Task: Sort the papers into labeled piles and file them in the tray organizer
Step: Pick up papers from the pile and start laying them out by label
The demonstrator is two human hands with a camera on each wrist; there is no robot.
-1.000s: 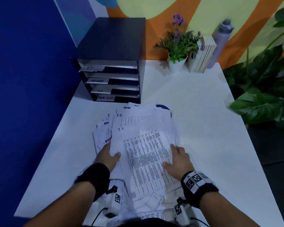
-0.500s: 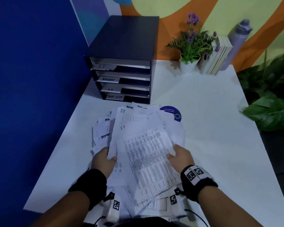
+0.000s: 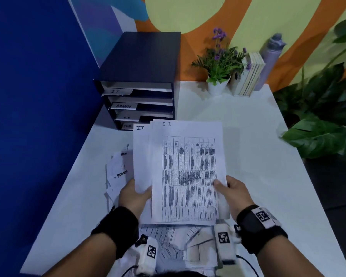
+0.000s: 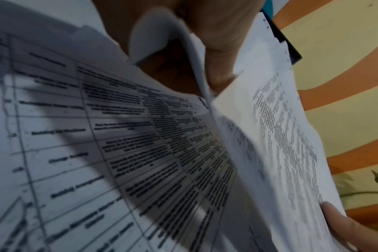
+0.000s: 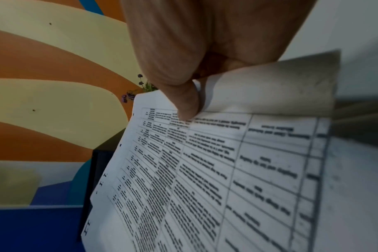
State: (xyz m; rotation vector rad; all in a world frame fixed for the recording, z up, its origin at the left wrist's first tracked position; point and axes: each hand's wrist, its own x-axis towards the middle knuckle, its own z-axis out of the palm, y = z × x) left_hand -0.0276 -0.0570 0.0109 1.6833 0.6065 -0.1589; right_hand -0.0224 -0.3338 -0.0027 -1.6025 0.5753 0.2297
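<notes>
The white table takes up most of the head view, running back to the painted wall. In its far left corner sits the dark tray organizer, four slots stacked, with handwritten tabs reading IT, ADMIN, something too small to read, and one that starts with "Task". Off the right edge there's a big leafy plant. Along the far edge are a small potted plant with purple flowers, a row of upright books touching it, and a lilac bottle just behind the books.

Near the front edge there's a messy spread of loose papers, and a few more sheets marked ADMIN lie fanned out toward the left edge.

Held up above all that is a stack of sheets marked I.T. — the top page is a printed table, and a second I.T. page peeks out on the left side. The left hand grips the stack's lower left edge, thumb on top and fingers curled underneath — the left wrist view shows a page bent around the thumb. The right hand pinches the lower right edge, thumb pressed on the printed face.
</notes>
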